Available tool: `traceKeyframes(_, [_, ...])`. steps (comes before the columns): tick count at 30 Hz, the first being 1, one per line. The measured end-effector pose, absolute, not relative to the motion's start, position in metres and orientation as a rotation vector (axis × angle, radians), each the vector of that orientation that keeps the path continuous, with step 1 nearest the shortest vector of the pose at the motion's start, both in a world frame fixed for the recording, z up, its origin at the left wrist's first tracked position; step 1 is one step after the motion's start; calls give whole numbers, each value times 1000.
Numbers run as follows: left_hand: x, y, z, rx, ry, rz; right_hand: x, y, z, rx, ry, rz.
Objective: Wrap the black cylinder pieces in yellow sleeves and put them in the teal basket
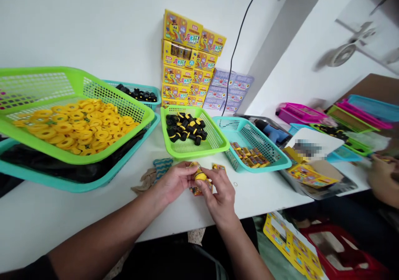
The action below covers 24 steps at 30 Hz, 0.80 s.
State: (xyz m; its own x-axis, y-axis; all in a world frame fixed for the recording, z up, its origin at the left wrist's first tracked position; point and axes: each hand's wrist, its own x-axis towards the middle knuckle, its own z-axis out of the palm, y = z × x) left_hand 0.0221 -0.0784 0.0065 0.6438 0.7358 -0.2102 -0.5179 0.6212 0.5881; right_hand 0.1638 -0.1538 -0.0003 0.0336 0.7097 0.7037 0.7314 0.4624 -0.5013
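Note:
My left hand [174, 182] and my right hand [220, 196] meet over the white table [264, 201], both pinching a small yellow-and-black toy piece [200, 176]. A yellow printed wrapper [199, 190] sits partly hidden under my fingers, and another scrap of it [218, 167] shows just beyond my right hand. Straight ahead of my hands, a lime green basket [215, 140] holds several black-and-yellow cylinders. To the right, a teal basket [268, 155] holds small yellow packets. Beside my left hand lie crumpled teal and tan scraps [158, 172].
A large lime basket [93, 84] of yellow rings rests on a teal tray [75, 184] at left. Yellow boxes [183, 59] stack against the wall. A co-worker's hand [384, 180] works at far right, near more baskets. A red crate [339, 246] sits below the table.

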Motion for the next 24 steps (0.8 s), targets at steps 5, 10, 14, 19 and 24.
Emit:
traceKeyframes(5, [23,-76,7,441,551,721,161,-149,-7,-1295,-1773,-301])
traceKeyframes(10, [24,-77,10,401,608,726,160,-146,-9,-1262,-1864,-423])
traceKeyframes(14, [27,-80,9,421,600,722,159,-147,-13,-1249,-1729,-251])
traceKeyframes(19, [27,-80,6,382,566,698,159,-147,-19,-1224,-1651,-156])
traceKeyframes(24, [27,-79,5,380,621,729,158,-144,-20,-1197,-1704,-157])
